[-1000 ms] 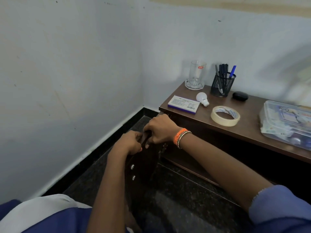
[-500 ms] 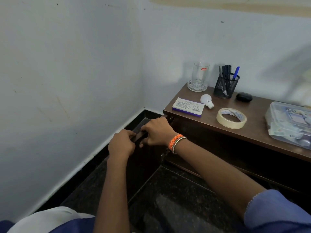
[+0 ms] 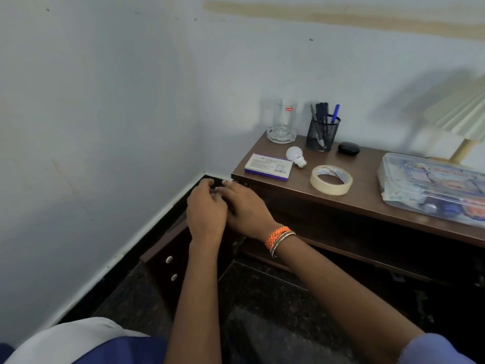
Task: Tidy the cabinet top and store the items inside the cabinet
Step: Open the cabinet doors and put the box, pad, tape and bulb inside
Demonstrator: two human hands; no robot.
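Both hands have let go of the cabinet door (image 3: 168,248); the left hand (image 3: 206,211) and right hand (image 3: 248,208) now lie loose with fingers stretched out.

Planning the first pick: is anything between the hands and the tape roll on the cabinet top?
Nothing visible. The tape roll lies flat on the cabinet top, open wood toward both hands; the box and bulb sit beside that path.

Soft daylight, dim below; blurred fingers (image 3: 210,183), wide-angle bowing.
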